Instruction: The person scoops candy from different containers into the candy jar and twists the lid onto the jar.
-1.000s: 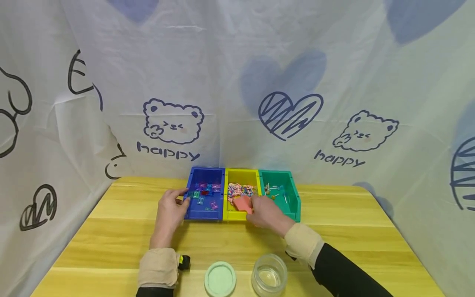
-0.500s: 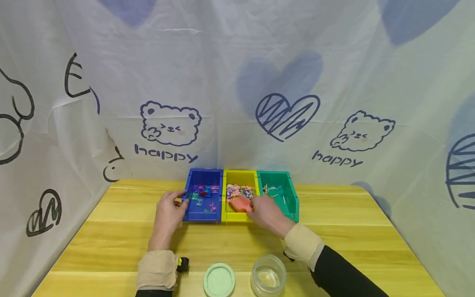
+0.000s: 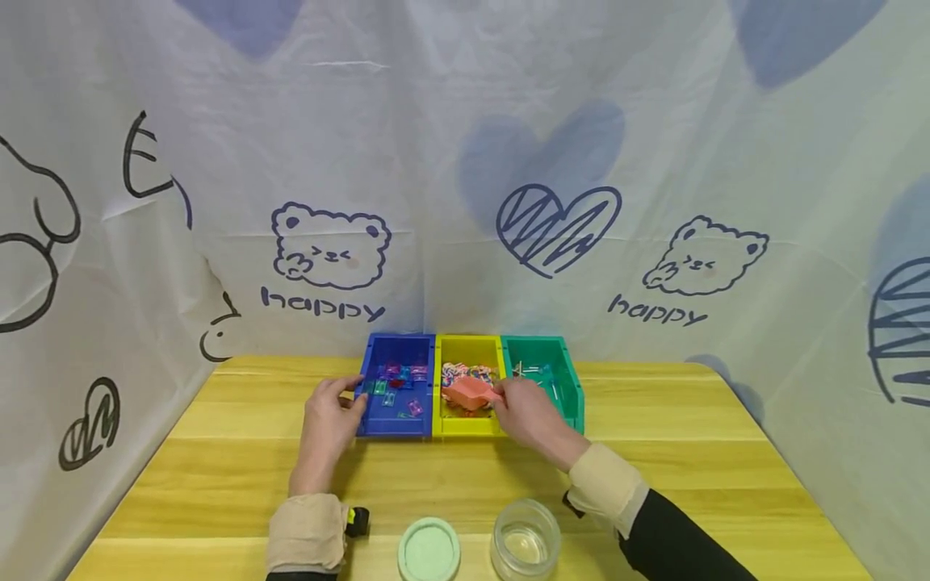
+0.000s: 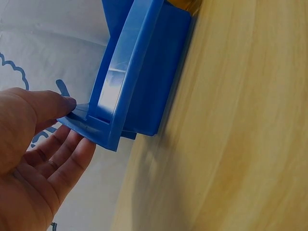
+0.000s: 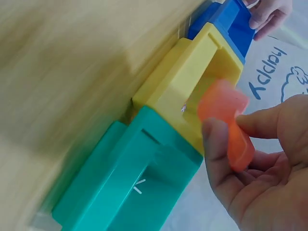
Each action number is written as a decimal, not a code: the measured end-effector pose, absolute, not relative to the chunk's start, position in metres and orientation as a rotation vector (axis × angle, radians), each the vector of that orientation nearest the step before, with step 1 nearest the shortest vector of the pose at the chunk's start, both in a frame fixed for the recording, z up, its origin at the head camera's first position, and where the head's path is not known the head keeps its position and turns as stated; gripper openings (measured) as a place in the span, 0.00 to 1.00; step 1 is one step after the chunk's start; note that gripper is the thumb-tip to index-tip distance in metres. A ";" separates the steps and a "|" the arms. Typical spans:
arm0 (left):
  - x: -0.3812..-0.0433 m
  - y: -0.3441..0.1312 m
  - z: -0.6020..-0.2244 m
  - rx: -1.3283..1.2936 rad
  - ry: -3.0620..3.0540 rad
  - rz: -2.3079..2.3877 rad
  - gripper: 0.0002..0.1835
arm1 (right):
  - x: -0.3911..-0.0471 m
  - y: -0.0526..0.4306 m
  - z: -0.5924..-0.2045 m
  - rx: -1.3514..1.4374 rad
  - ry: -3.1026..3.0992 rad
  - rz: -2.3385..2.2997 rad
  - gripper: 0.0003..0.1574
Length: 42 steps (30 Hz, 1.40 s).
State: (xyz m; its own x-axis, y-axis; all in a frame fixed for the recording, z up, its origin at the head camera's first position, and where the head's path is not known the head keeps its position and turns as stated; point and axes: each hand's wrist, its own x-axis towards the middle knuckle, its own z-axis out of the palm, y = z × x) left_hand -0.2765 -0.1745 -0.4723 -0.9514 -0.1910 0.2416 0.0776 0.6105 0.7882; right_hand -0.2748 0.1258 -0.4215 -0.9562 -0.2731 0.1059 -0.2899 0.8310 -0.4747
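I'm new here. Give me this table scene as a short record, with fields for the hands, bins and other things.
Left hand: grips the edge of the blue bin
Right hand: holds a pink scoop at the yellow bin
Third bin: green bin, beside the yellow one
Blue contents: small translucent pieces
Yellow contents: multicoloured pieces
Green contents: thin sticks
Nearer the person: pale green disc, clear jar

Below the head view's centre, we hold a coral scoop [image 3: 467, 393], handle rightward, over the yellow bin [image 3: 468, 425] and pinch the blue bin [image 3: 392, 424] by its left rim.
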 end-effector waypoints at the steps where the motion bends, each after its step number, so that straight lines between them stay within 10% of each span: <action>1: -0.276 -0.174 -0.473 0.091 -2.537 -1.264 0.19 | -0.275 0.127 -0.422 0.461 -2.966 0.763 0.10; 42: -0.275 -0.172 -0.472 0.112 -2.551 -1.250 0.20 | -0.280 0.235 -0.398 0.184 -2.843 0.750 0.23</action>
